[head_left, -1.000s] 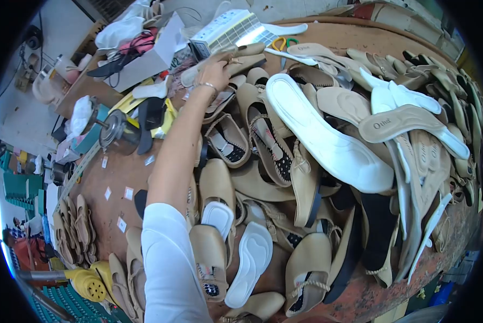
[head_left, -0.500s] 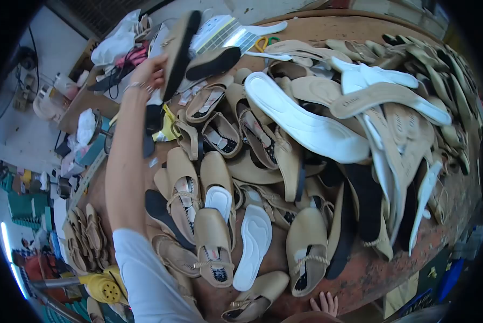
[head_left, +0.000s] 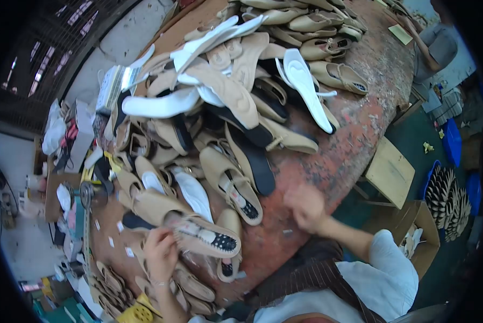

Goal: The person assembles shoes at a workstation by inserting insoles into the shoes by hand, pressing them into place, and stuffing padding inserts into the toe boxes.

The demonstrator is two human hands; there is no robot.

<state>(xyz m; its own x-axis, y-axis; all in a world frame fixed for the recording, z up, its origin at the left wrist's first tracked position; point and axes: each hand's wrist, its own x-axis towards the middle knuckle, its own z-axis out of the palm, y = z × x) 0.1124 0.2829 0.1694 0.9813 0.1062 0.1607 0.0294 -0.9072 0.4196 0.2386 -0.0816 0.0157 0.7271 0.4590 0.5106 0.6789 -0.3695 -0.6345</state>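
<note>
My left hand [head_left: 160, 254] is closed on the side of a beige shoe [head_left: 206, 236] with a black-and-white dotted lining, held above the near part of the table. A small twisted strap crosses the opening of another beige shoe [head_left: 228, 185], which lies to its right. Between them rests a white insole [head_left: 194, 194]. My right hand [head_left: 306, 209] hovers over the bare red tabletop by the front edge, apart from the shoes. It is smeared by motion, so its fingers are unclear.
Beige and white insoles [head_left: 220, 89] are heaped on shoes across the worn table [head_left: 354, 132]. More shoes [head_left: 317, 21] pile up at the far end, where another person [head_left: 435, 48] is. A wooden stool [head_left: 390, 172] and a cardboard box [head_left: 413, 229] stand at the right.
My view has turned to the right. My left hand has come back from the far left with a shoe to the near side. My right hand has risen from the table edge.
</note>
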